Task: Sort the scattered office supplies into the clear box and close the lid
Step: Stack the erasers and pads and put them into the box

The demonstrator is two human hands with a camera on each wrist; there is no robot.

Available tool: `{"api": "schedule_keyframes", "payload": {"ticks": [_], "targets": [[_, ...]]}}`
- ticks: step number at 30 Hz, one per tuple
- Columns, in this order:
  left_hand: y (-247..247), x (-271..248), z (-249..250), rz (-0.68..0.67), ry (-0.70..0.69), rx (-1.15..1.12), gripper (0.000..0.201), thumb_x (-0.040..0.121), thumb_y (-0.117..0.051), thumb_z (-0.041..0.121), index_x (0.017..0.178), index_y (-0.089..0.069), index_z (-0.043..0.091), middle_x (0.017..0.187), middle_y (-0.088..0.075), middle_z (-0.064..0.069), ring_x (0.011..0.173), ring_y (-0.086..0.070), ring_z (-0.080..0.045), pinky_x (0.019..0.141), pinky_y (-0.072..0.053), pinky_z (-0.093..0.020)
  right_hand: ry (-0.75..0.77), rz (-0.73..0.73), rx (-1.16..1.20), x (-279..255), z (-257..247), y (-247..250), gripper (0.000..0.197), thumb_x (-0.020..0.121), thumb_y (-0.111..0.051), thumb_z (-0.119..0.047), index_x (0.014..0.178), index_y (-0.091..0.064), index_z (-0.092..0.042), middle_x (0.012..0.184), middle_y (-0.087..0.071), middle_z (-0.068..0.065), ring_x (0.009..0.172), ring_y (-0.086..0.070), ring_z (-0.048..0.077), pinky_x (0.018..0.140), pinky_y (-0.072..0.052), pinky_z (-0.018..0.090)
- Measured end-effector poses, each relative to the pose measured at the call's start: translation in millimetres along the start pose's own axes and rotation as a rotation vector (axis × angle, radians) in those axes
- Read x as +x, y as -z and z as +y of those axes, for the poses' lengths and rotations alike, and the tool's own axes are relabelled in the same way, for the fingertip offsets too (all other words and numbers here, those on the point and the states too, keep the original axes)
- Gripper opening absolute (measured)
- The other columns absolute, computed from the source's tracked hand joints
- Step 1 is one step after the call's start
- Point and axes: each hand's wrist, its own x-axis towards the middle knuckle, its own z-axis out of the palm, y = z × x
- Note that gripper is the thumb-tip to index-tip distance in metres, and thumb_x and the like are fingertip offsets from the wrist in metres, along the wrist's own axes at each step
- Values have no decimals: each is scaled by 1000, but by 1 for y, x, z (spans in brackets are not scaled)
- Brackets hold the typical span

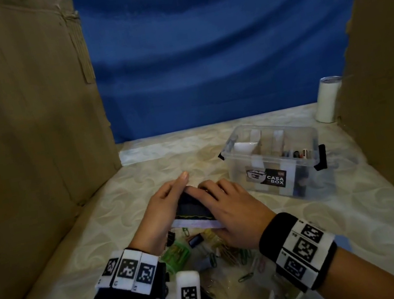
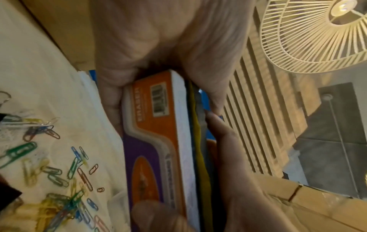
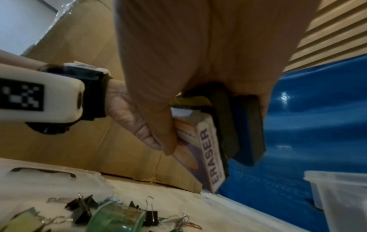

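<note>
Eraser pack [image 1: 195,213]: you hold it above the worktop [image 1: 100,233] with both hands, left hand [image 1: 160,209] curled along its left edge, right hand [image 1: 229,206] wrapped over its right side. Paper clips [image 2: 51,172] and binder clips [image 3: 83,208] lie scattered beneath. Clear box [image 1: 274,159], lid off, stands far right. Step: carrying. Next: take it rightward into an open compartment.

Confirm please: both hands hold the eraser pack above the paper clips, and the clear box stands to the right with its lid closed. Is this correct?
One thing is wrong: the clear box is open, with no lid on it; the head view shows its dividers and contents from above. The rest stands: the left hand and right hand both hold the eraser pack above the paper clips, and the box stands to the right.
</note>
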Motion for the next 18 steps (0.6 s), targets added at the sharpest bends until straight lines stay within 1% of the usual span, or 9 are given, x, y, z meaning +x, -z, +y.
{"api": "schedule_keyframes", "payload": {"ticks": [1,3,5,7,9,11,13,15,18], "targets": [[0,0,-1,38,-23,16,41,87,-57,46,105,-69,11,101,-72,-8,94,-70,-17,80,-55,-27,0,25,-26,1,-1,0,81,81,-57,-29,145,-7,-30,134,-38,4,109,-42,32,96,-39,44],[2,2,-2,115,-61,14,38,91,-56,42,98,-70,8,100,-71,-16,96,-68,-28,83,-55,-37,-97,98,-36,0,-5,2,76,79,-60,-31,144,-21,-27,132,-42,3,111,-44,33,99,-39,47],[4,6,1,184,-62,-42,36,90,-56,46,90,-71,13,97,-70,-17,97,-66,-35,88,-53,-50,-301,186,122,-1,-7,4,69,80,-63,-33,140,-30,-32,135,-37,0,118,-38,32,103,-38,48],[2,7,3,226,-72,-101,35,89,-56,49,86,-71,17,93,-69,-14,96,-66,-37,88,-52,-53,-418,225,400,0,-9,4,70,81,-66,-25,139,-28,-37,138,-25,-2,122,-35,27,104,-41,41],[-5,6,3,258,-93,-130,36,91,-54,47,90,-69,15,93,-69,-15,93,-66,-37,84,-53,-52,-414,256,594,1,-10,3,71,81,-66,-10,137,-30,-34,137,-20,-2,119,-41,23,103,-46,33],[-11,6,1,300,-94,-145,37,92,-53,46,92,-68,13,97,-69,-18,93,-67,-36,83,-55,-52,-368,260,569,2,-10,6,66,81,-61,-3,135,-32,-26,137,-19,2,115,-45,25,101,-45,32],[-18,9,0,341,-106,-139,42,92,-49,51,94,-68,14,99,-70,-15,94,-67,-32,87,-55,-50,-331,232,444,2,-5,8,62,83,-57,-4,137,-31,-17,136,-20,8,113,-45,31,99,-45,38],[-27,14,5,387,-133,-78,53,94,-37,58,96,-69,15,97,-69,-9,93,-65,-24,87,-53,-41,-324,180,339,5,5,10,59,85,-54,-5,137,-28,-11,134,-21,11,109,-46,37,94,-47,46],[-47,22,20,454,-216,-58,62,97,-25,58,96,-68,13,96,-67,-7,90,-62,-19,78,-48,-30,-324,147,270,13,27,20,59,86,-56,-7,137,-26,-8,133,-22,13,107,-47,39,93,-46,49]]}}
